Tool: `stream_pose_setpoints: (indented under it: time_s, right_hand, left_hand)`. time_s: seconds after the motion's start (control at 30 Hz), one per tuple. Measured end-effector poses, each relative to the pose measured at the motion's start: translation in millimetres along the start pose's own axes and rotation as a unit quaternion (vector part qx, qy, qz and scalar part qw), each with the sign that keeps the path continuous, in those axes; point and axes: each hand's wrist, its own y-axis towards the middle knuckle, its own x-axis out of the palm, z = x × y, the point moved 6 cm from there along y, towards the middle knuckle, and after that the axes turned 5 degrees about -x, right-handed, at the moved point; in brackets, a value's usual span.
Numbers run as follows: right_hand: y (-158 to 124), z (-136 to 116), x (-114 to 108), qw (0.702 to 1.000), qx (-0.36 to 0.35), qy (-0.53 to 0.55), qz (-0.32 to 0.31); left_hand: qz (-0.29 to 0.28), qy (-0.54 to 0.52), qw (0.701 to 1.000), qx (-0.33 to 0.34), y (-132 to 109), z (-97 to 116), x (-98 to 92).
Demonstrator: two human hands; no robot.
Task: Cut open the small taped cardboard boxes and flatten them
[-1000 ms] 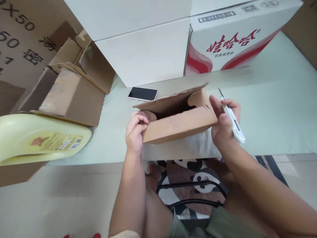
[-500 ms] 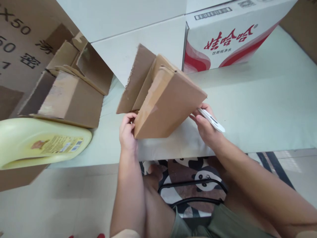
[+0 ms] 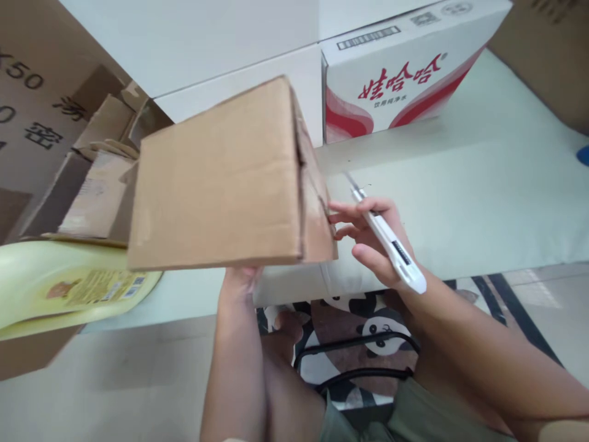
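A brown cardboard box (image 3: 216,178) is lifted off the pale green table (image 3: 483,202), its broad plain side turned toward me. My left hand (image 3: 239,279) grips the box from underneath, and the box hides its fingers. My right hand (image 3: 372,239) is closed on a white utility knife (image 3: 389,242) with the blade pointing away from me, and its fingertips touch the box's right end.
White cartons and a red-and-white printed carton (image 3: 400,73) stand at the back of the table. Opened brown boxes (image 3: 92,178) and a pale yellow jug (image 3: 55,282) lie at the left. A panda-print stool (image 3: 363,331) is below.
The box went from lying open-side-up on the table to being tipped up, turned over and swung left. The right hand stayed at its right end with the knife. The phone is now hidden.
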Motion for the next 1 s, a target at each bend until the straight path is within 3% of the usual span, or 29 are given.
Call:
stream_pose_setpoints:
  time_s: [0.17,0.3,0.4,0.5,0.7,0.87,1.0]
  right_hand:
    - [4,-14,-2,0.990,-0.083,-0.105,-0.045]
    - [6,-22,-1,0.978,-0.131,-0.148,-0.071]
    - [5,-19,-1,0.987,-0.081,-0.127,-0.061]
    - [3,-14,-3,0.996,0.005,-0.086,-0.016]
    - [3,-6,-1,0.985,0.154,-0.080,0.017]
    - [3,-5,2,0.978,0.203,-0.057,-0.006]
    - [4,-6,6,0.982,0.179,-0.061,-0.027]
  left_hand:
    - [0.032,-0.041,0.998,0.020,-4,11,17.9]
    - [0.046,-0.039,0.998,-0.027,-4,4,25.5]
    - [0.054,-0.037,0.997,-0.038,-2,-2,29.1]
    - [0.064,-0.034,0.997,-0.002,0,0,32.9]
    - [0.088,-0.004,0.995,0.038,6,-1,27.9]
    - [0.078,0.033,0.996,-0.015,10,-10,22.3]
    - [0.046,0.078,0.995,-0.032,12,-13,30.1]
